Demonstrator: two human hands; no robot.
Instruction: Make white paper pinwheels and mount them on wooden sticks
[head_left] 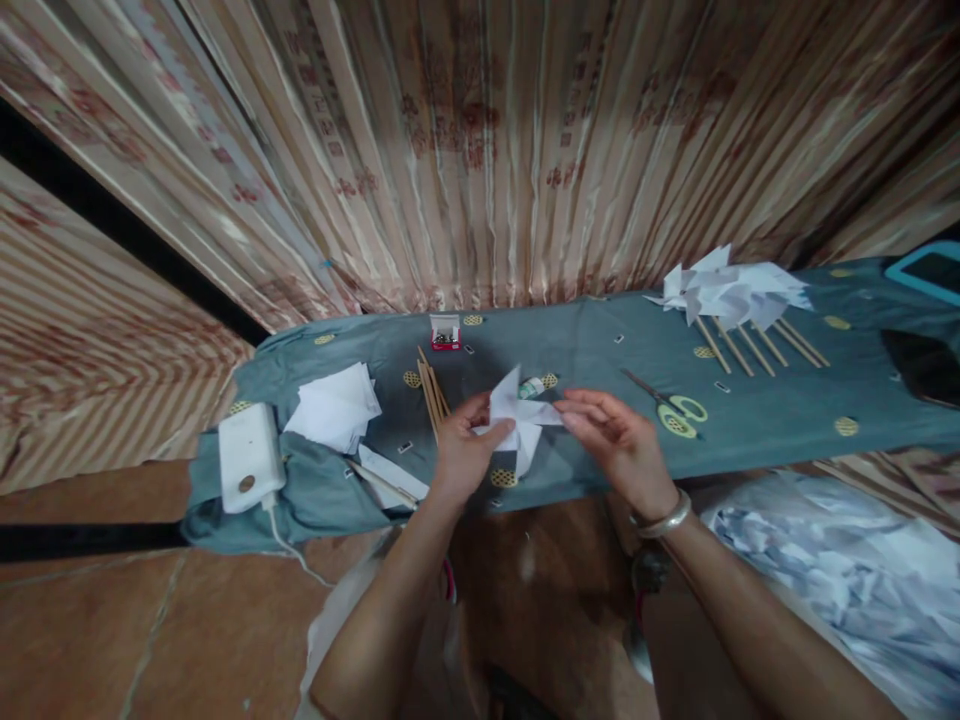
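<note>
A white paper pinwheel with pointed blades is held above the cloth, between both hands. My left hand is closed on its left side, thumb pressed near the middle. With its fingertips my right hand pinches the tip of the right-hand blade; a silver bangle is on that wrist. Just behind the pinwheel lies a small white and green glue bottle, partly hidden. Wooden sticks lie beside my left hand. Scissors with pale green handles lie to the right of my right hand.
Finished pinwheels on sticks are piled at the right. Paper sheets, a white device with a cable and a small red box of pins sit on the left half. A bag of folded paper stands below right.
</note>
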